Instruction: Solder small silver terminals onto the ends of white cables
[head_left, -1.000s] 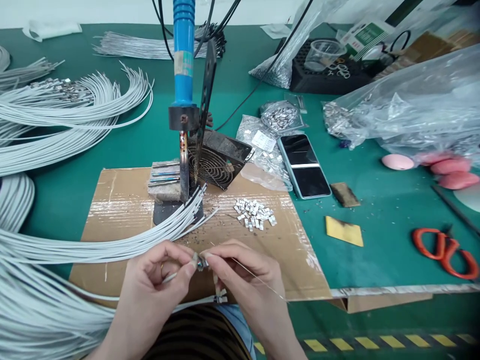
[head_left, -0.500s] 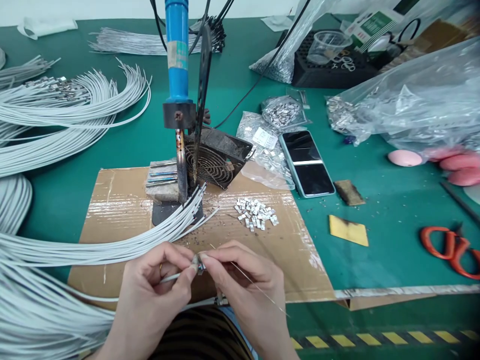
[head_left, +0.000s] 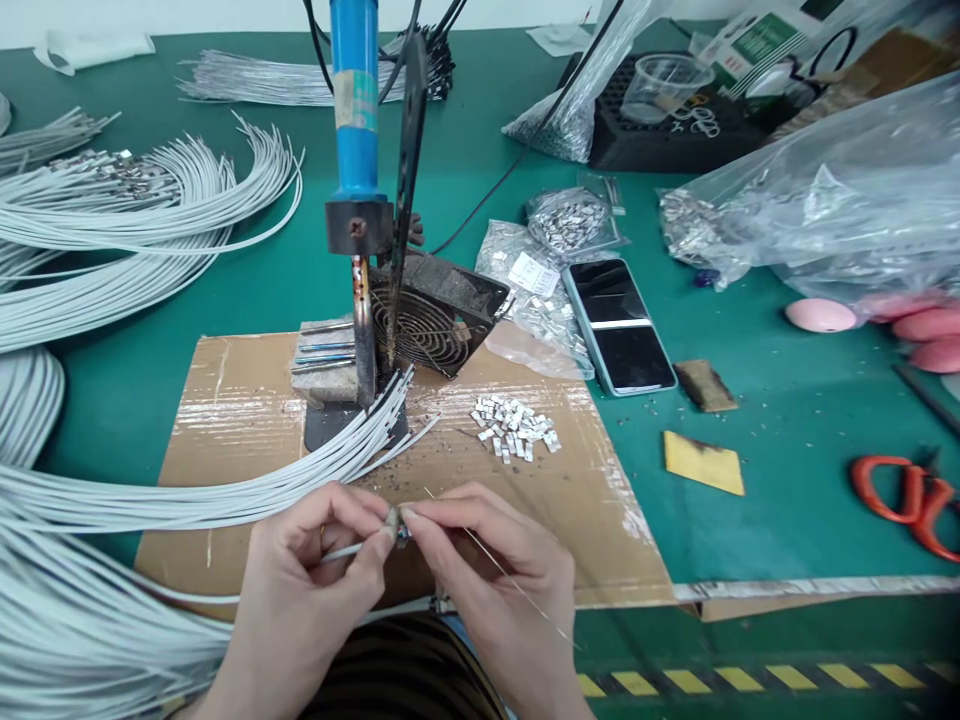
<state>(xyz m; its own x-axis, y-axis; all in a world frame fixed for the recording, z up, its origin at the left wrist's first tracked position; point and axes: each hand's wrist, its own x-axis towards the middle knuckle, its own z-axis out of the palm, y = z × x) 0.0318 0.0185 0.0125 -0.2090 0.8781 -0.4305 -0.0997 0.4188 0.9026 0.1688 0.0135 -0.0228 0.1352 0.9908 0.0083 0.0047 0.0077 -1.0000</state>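
Observation:
My left hand (head_left: 319, 585) is closed, with thumb and forefinger pinching the end of a white cable (head_left: 341, 553). At that end sits a small shiny metal terminal (head_left: 404, 533), partly covered by my fingertips. My right hand (head_left: 499, 590) is closed too, thumb and forefinger meeting at the terminal. A thin length of solder wire (head_left: 517, 588) runs through its fingers and sticks out on both sides. Just beyond my hands a bundle of white cables (head_left: 247, 500) lies with its ends near a blue-handled soldering iron (head_left: 355, 130) mounted upright.
Loose metal terminals (head_left: 516, 428) are piled on the cardboard sheet (head_left: 592, 520). A small fan (head_left: 431, 320) stands behind the iron. To the right are a phone (head_left: 621, 325), a yellow sponge (head_left: 703, 462) and orange-handled cutters (head_left: 907, 490). More cable coils (head_left: 150, 220) fill the left.
Both hands keep the same pinch at the cable end, with barely any finger motion. The view has shifted slightly, so things on the right sit a little farther right.

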